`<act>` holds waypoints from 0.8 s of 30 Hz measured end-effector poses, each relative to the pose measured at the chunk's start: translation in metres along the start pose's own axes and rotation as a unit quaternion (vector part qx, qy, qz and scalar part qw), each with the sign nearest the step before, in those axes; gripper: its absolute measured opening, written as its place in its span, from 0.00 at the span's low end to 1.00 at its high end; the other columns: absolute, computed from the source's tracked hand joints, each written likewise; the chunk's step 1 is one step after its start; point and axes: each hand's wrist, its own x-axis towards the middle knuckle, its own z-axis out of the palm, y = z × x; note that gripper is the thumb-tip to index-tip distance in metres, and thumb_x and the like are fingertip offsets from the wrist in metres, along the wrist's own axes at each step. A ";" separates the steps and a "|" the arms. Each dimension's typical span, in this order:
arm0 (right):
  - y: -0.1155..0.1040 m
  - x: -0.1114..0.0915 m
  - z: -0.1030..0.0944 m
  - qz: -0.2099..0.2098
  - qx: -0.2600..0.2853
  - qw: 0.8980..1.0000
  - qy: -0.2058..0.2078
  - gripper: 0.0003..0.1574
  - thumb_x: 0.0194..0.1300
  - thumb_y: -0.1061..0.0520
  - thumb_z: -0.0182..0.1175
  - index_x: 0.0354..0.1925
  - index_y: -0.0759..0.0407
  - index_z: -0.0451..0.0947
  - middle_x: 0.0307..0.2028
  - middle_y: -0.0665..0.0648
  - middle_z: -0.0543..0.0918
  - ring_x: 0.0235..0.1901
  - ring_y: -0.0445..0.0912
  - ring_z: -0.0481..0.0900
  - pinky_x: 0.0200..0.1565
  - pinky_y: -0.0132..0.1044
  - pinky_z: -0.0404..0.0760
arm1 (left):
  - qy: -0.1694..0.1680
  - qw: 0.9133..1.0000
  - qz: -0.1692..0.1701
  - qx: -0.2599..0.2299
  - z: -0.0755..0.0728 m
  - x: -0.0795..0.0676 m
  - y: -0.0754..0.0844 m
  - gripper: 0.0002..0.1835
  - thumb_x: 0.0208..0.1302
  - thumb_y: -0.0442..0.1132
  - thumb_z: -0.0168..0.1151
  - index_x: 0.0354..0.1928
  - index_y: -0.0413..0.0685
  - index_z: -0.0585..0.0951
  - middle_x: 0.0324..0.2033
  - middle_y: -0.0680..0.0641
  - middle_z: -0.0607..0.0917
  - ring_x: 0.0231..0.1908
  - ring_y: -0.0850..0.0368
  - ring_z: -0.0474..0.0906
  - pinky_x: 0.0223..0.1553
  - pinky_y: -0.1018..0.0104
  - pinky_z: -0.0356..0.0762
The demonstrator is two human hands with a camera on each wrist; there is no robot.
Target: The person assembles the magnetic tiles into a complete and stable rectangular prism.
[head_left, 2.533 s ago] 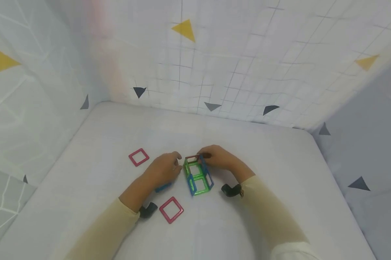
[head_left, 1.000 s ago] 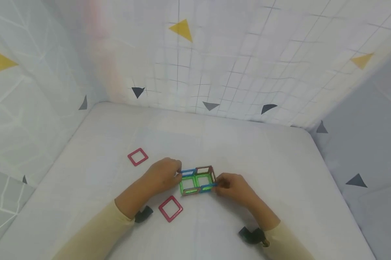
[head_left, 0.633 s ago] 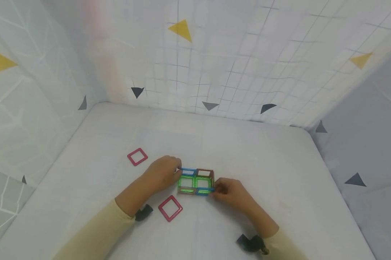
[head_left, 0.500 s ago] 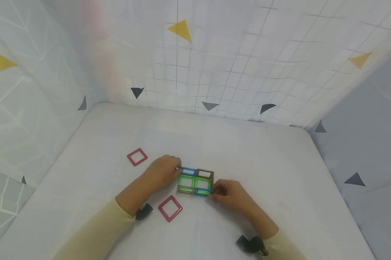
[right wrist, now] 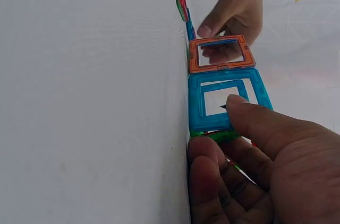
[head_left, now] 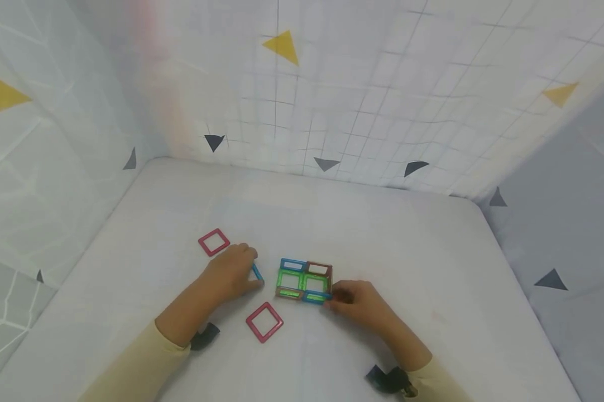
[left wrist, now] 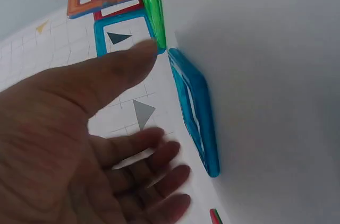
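An open box of magnetic tiles lies on the table, with two green squares as its base. Blue and red tiles line its far side, orange and blue ones its near side, and a red one its right end; the left end has no wall. My right hand grips the near right corner, thumb on the blue tile in the right wrist view. Left of the box, my left hand is spread around a loose blue tile lying on the table, thumb and fingers apart from it in the left wrist view.
One loose red square tile lies in front of the box on its left. Another red tile lies farther back, beyond my left hand. The white table ends at patterned cloth walls behind and at both sides.
The tile box was turned from pointing away from me to lying crosswise. My left hand then left its left end and moved left to the loose blue tile. My right hand keeps its hold.
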 end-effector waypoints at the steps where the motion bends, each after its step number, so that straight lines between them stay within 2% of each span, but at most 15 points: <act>1: 0.000 0.000 0.000 -0.001 0.000 1.000 0.000 0.19 0.59 0.45 0.71 0.44 0.53 0.85 0.32 0.43 0.84 0.33 0.41 0.79 0.39 0.33 0.81 | -0.007 1.000 -0.003 0.013 0.000 -0.002 -0.001 0.37 0.46 0.54 0.80 0.56 0.43 0.79 0.42 0.47 0.81 0.45 0.53 0.77 0.49 0.59 0.83; 5: 0.000 -0.001 -0.001 -0.002 0.001 1.000 0.003 0.17 0.59 0.46 0.71 0.44 0.53 0.85 0.32 0.43 0.84 0.33 0.41 0.79 0.38 0.32 0.81 | -0.030 0.999 -0.016 0.034 0.003 -0.005 -0.004 0.40 0.44 0.59 0.80 0.54 0.40 0.78 0.38 0.47 0.78 0.41 0.54 0.75 0.46 0.61 0.83; 11: -0.002 -0.001 -0.001 -0.011 0.016 1.000 0.001 0.15 0.60 0.48 0.71 0.43 0.53 0.85 0.32 0.43 0.84 0.33 0.41 0.79 0.38 0.32 0.82 | -0.039 0.998 -0.028 0.029 0.004 -0.004 -0.005 0.36 0.46 0.55 0.80 0.52 0.40 0.80 0.35 0.48 0.78 0.39 0.55 0.76 0.43 0.62 0.83; 20: -0.003 -0.004 -0.002 0.003 0.013 1.000 0.003 0.16 0.59 0.47 0.72 0.43 0.52 0.85 0.32 0.43 0.84 0.34 0.41 0.80 0.40 0.33 0.82 | -0.049 0.998 0.001 0.026 0.002 0.000 -0.001 0.37 0.47 0.53 0.80 0.57 0.41 0.79 0.38 0.47 0.81 0.39 0.54 0.78 0.43 0.60 0.84; 24: -0.003 -0.003 -0.001 -0.001 0.019 1.000 0.000 0.16 0.60 0.47 0.71 0.43 0.53 0.85 0.33 0.43 0.85 0.34 0.41 0.80 0.40 0.32 0.82 | -0.040 0.999 0.012 0.020 0.003 -0.001 0.000 0.38 0.46 0.53 0.79 0.58 0.42 0.79 0.39 0.48 0.81 0.38 0.56 0.77 0.41 0.62 0.84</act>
